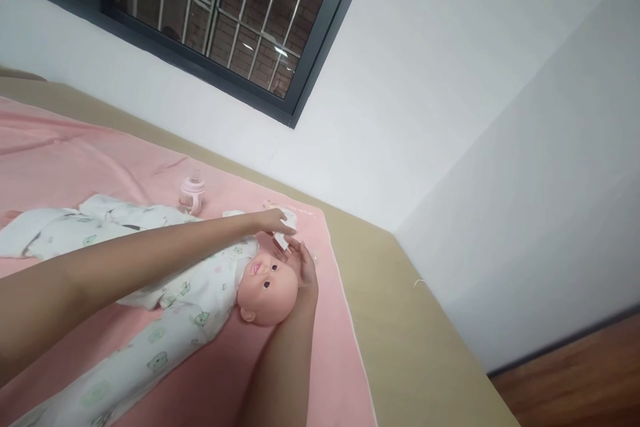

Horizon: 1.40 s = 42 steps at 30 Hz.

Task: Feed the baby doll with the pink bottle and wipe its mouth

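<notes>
A baby doll [267, 290] lies on its back on a pink sheet [345, 367], dressed in a white outfit [215, 293] with green animal prints. My left hand [274, 221] reaches across the doll's chest, its fingers closed on a small white cloth [289, 219] beside the head. Beside the crown of the doll's head is my right hand [304, 265], fingers apart and slightly curled, with the tips close to the cloth. Whether those tips touch it I cannot tell. My left forearm hides part of the doll's body.
A pink baby bottle [192, 193] with a handle stands on the sheet past the doll. Beyond the sheet's edge shows a tan mattress surface [395, 320]. White walls [400, 80] and a barred, dark-framed window [225, 13] border the bed.
</notes>
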{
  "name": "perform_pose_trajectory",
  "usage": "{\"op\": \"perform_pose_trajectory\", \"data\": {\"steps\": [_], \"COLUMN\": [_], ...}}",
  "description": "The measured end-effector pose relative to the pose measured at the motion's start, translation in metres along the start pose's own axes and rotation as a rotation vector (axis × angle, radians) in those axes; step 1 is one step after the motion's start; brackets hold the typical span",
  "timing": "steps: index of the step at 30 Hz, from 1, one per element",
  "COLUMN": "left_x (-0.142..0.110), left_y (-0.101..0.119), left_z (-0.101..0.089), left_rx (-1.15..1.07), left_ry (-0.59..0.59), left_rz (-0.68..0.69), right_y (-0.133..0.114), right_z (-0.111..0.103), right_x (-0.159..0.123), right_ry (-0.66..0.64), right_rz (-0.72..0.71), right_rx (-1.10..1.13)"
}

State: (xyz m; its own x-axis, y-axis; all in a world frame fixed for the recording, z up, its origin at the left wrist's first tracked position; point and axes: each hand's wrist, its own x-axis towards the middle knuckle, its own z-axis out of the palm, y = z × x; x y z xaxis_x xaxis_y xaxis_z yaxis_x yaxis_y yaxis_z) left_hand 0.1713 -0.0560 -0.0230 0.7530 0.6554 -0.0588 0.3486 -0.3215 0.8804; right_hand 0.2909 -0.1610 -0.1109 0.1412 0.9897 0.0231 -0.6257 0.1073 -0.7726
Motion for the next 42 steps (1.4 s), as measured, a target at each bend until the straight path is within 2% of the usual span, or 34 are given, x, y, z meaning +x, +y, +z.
{"op": "perform_pose_trajectory", "data": {"steps": [4, 7, 10, 15, 17, 21, 27, 42], "left_x": [0.003, -0.007, -0.029, -0.068, -0.081, -0.101, -0.115, -0.124], "left_y": [0.004, 0.01, 0.014, 0.007, 0.002, -0.003, -0.01, -0.016], "left_z": [-0.002, -0.007, -0.012, -0.02, -0.025, -0.034, -0.031, -0.014], "left_rx": [0.0, -0.073, -0.167, -0.356, -0.295, -0.001, 0.19, 0.293], "left_ry": [0.129, 0.158, 0.11, -0.116, -0.09, 0.064, 0.029, 0.028], "left_rz": [0.049, 0.063, 0.072, 0.126, 0.129, 0.134, 0.156, 0.237], "right_y": [0.002, 0.003, 0.003, -0.003, -0.004, -0.005, -0.003, 0.003], "right_z": [-0.005, -0.011, -0.014, -0.013, -0.015, -0.018, -0.021, -0.025], "right_x": [0.003, 0.007, 0.01, 0.013, 0.015, 0.017, 0.017, 0.023], "right_ry": [0.042, 0.055, 0.07, 0.148, 0.177, 0.243, 0.257, 0.232], "right_rz": [-0.05, -0.106, -0.126, -0.168, -0.207, -0.286, -0.341, -0.293], "right_rx": [0.017, 0.035, 0.027, 0.059, 0.102, 0.156, 0.139, 0.121]}}
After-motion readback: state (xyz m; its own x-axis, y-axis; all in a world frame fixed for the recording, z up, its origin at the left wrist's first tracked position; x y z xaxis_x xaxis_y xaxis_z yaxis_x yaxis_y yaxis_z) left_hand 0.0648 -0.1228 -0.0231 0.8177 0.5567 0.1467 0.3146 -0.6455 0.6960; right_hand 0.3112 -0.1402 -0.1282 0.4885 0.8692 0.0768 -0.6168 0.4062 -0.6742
